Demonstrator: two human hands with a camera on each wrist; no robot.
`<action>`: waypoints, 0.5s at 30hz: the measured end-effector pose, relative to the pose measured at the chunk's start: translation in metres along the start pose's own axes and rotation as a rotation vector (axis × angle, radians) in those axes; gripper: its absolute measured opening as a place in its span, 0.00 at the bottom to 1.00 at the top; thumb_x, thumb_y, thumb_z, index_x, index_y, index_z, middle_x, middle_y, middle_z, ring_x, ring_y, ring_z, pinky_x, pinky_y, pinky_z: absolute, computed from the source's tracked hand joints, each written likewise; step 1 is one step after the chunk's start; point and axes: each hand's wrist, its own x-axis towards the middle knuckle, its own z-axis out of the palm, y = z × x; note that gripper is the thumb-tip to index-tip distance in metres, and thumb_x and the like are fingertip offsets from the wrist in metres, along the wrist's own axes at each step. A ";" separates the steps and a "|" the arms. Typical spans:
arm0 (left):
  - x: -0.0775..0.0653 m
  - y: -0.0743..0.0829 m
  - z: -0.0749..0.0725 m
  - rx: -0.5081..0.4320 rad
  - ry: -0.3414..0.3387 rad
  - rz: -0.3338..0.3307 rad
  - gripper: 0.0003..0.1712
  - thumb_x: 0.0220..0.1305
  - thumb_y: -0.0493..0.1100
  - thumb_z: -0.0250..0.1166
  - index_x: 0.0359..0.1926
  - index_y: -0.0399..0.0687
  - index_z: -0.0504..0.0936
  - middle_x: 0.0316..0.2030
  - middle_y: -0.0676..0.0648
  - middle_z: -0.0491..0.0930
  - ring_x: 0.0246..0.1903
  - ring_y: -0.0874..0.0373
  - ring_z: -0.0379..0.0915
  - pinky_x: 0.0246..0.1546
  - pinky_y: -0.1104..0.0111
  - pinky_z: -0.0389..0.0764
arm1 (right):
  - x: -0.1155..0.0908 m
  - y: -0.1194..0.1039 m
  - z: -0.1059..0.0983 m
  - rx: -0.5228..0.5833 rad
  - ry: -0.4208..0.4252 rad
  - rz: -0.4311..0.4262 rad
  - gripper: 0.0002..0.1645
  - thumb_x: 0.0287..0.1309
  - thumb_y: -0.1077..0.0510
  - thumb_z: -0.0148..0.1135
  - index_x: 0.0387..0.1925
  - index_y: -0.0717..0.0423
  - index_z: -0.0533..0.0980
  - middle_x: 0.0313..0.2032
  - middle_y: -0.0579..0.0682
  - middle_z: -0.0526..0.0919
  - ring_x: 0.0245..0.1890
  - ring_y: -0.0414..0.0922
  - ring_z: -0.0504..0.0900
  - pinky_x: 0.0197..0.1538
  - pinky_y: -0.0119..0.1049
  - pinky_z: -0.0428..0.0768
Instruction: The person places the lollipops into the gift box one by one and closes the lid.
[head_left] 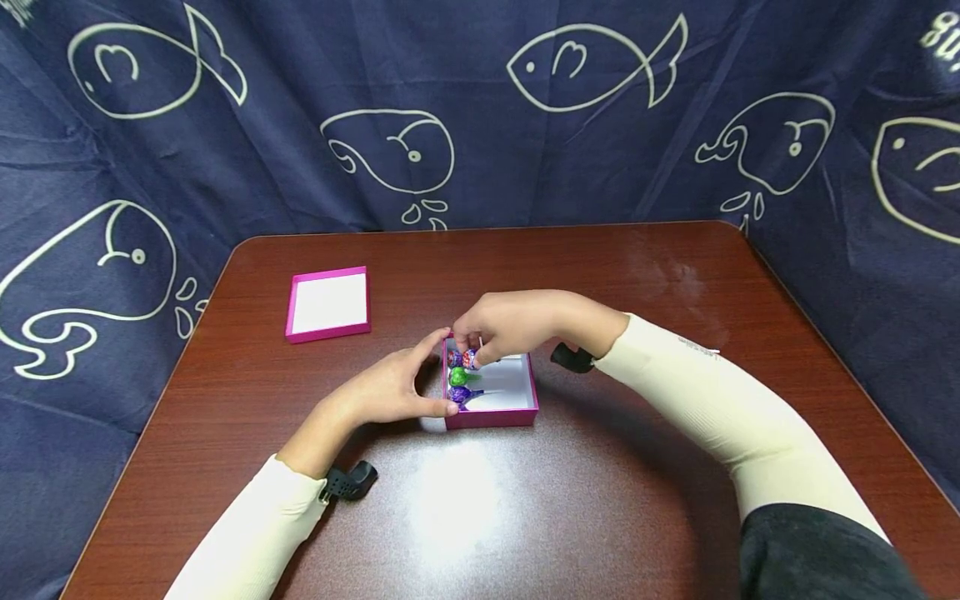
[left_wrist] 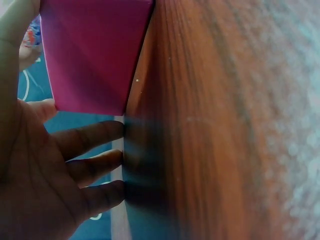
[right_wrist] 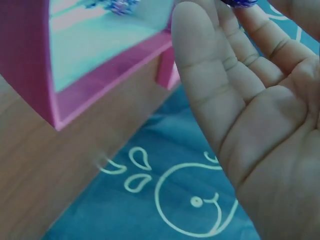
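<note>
A pink box [head_left: 491,419] with a white inside stands on the table. My left hand [head_left: 390,387] grips its left side, the thumb at the near corner and the index finger at the far corner. In the left wrist view the other fingers stretch out past the box wall [left_wrist: 95,55]. Along the left inside of the box lie a green lollipop [head_left: 458,377], a purple lollipop [head_left: 460,395] and a dark-wrapped one [head_left: 453,358]. My right hand [head_left: 517,321] reaches over the far side and pinches a red, white and blue lollipop [head_left: 469,359], partly hidden by fingers.
A pink lid [head_left: 328,335] with a white inside lies open side up at the back left of the brown table [head_left: 615,500]. Behind the table hangs a dark blue cloth [head_left: 480,75] with fish and whale drawings.
</note>
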 end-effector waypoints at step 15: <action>-0.001 0.002 0.001 0.005 0.007 -0.006 0.63 0.50 0.66 0.74 0.78 0.51 0.50 0.62 0.36 0.74 0.63 0.46 0.68 0.65 0.53 0.66 | 0.016 0.003 0.034 -0.038 -0.138 0.087 0.05 0.59 0.61 0.67 0.38 0.51 0.80 0.33 0.40 0.80 0.32 0.37 0.75 0.38 0.32 0.75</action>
